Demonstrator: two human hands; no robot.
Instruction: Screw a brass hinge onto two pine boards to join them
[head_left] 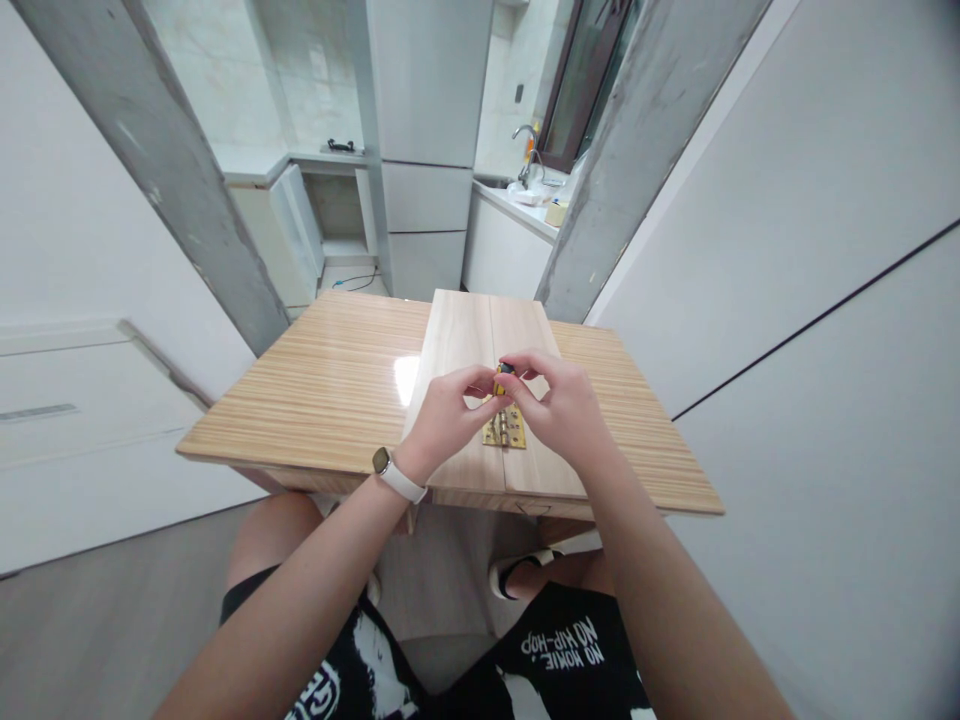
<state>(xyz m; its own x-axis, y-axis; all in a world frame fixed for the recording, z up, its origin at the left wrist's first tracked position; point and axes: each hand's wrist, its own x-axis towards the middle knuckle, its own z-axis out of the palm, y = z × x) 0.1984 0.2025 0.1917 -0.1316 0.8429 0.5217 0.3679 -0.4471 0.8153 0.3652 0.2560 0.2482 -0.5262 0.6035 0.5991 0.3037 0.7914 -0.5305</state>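
Observation:
A stubby yellow-and-black handle (pixel 502 378), much like a short screwdriver's, is pinched between the fingertips of both hands. My left hand (pixel 454 405), with a watch (pixel 382 461) on its wrist, closes on it from the left. From the right, my right hand (pixel 556 402) grips it with thumb and fingers. Just below the fingers a brass-coloured hinge (pixel 504 428) lies across the seam of two pale wooden boards (pixel 461 330) set side by side. The handle's lower end and part of the hinge are hidden by my fingers.
The boards rest on a striped wooden table (pixel 337 385). Grey pillars (pixel 622 130) flank the far side, with a white refrigerator-like cabinet (pixel 427 90) and a sink faucet (pixel 525 150) beyond. A white wall panel (pixel 825 350) stands close on the right.

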